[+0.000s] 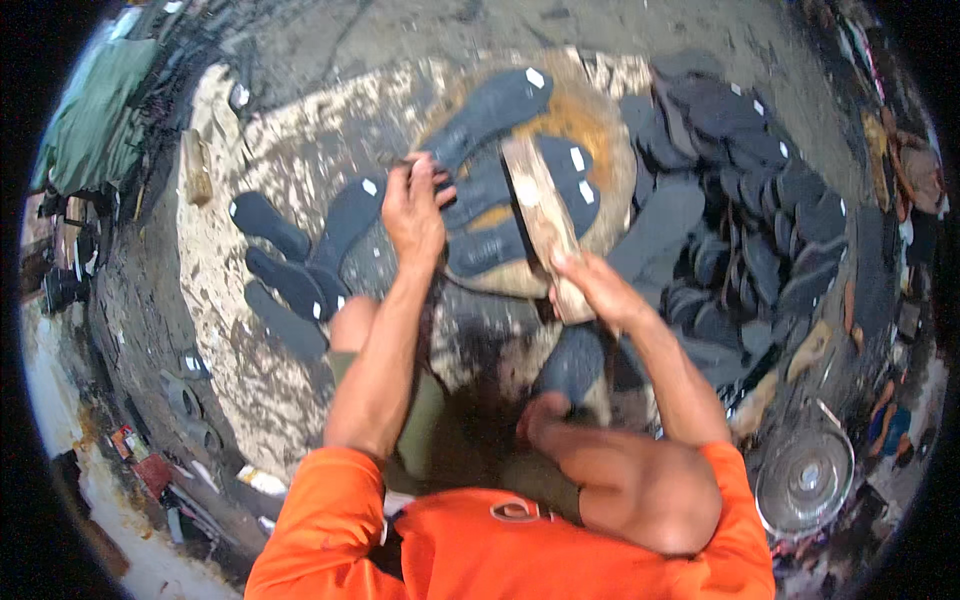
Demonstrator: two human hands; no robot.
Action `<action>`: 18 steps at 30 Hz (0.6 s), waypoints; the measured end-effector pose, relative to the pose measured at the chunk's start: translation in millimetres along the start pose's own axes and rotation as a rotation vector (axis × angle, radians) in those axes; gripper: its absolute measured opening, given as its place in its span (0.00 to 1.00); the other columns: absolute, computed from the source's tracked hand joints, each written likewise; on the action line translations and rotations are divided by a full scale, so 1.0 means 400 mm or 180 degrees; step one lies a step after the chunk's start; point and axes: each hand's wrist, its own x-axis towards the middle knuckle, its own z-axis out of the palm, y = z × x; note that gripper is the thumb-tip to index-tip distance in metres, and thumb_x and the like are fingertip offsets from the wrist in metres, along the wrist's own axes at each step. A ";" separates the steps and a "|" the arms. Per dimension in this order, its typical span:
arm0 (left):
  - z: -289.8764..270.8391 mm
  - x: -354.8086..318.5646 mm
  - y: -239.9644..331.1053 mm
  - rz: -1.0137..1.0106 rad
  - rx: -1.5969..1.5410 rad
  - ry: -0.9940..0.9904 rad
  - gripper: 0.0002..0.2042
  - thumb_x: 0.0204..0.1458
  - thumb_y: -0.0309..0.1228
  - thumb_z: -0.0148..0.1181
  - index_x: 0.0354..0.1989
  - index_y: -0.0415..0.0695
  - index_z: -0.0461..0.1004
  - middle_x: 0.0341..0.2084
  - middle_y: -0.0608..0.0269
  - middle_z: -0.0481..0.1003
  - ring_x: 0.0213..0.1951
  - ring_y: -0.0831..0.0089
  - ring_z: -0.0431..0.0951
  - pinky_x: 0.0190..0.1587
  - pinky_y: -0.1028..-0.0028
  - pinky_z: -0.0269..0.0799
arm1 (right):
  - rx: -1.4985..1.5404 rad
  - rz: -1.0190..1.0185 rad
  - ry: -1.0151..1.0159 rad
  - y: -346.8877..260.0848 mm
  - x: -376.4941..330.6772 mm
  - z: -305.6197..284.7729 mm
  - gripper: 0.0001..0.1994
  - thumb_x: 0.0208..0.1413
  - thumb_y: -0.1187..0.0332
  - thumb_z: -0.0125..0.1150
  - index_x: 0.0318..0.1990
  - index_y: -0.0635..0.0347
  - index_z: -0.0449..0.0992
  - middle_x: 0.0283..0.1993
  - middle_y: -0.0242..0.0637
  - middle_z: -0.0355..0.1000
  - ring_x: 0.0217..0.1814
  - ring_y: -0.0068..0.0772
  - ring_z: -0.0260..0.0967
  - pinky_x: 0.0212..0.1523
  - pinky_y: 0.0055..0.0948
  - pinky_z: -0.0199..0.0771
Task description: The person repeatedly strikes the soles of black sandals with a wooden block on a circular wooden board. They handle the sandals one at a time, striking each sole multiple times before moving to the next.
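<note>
My right hand [605,287] is wrapped round the near end of a flat wooden bat [543,205], which slants up and left above several dark soles. My left hand [414,210] has its fingers curled at the near end of a dark grey shoe sole [495,105] with a small white label at its far end. More labelled soles [480,250] lie between my hands on a round, rust-stained board [612,150]. The bat covers part of these soles.
A large heap of dark soles [740,240] spreads at the right. Several more soles [285,280] lie at the left on a pale, worn sheet [215,300]. A short wooden block [196,168] sits at its left edge. A round glassy lid [806,478] stands at lower right.
</note>
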 end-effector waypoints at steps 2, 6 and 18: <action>-0.010 -0.040 0.006 0.0013 0.0945 -0.0743 0.12 0.68 0.34 0.56 0.48 0.39 0.77 0.32 0.58 0.81 0.37 0.76 0.82 0.38 0.74 0.78 | -0.0002 -0.0041 -0.0061 -0.014 0.004 0.008 0.29 0.70 0.46 0.53 0.59 0.68 0.70 0.43 0.34 0.74 0.38 0.23 0.72 0.39 0.28 0.76; -0.010 -0.045 -0.009 0.0595 0.1774 -0.0804 0.10 0.67 0.33 0.57 0.46 0.41 0.79 0.30 0.56 0.82 0.34 0.70 0.84 0.38 0.69 0.77 | 0.0027 -0.0268 -0.0032 -0.005 0.014 0.012 0.28 0.70 0.46 0.53 0.58 0.68 0.70 0.41 0.33 0.73 0.37 0.23 0.72 0.38 0.28 0.76; -0.033 -0.061 -0.042 0.1628 0.2071 -0.0935 0.07 0.60 0.28 0.62 0.44 0.40 0.80 0.37 0.52 0.81 0.40 0.55 0.81 0.43 0.62 0.76 | 0.0025 -0.3345 0.0724 -0.332 -0.272 0.145 0.31 0.67 0.47 0.56 0.62 0.69 0.66 0.40 0.42 0.76 0.41 0.35 0.77 0.43 0.35 0.79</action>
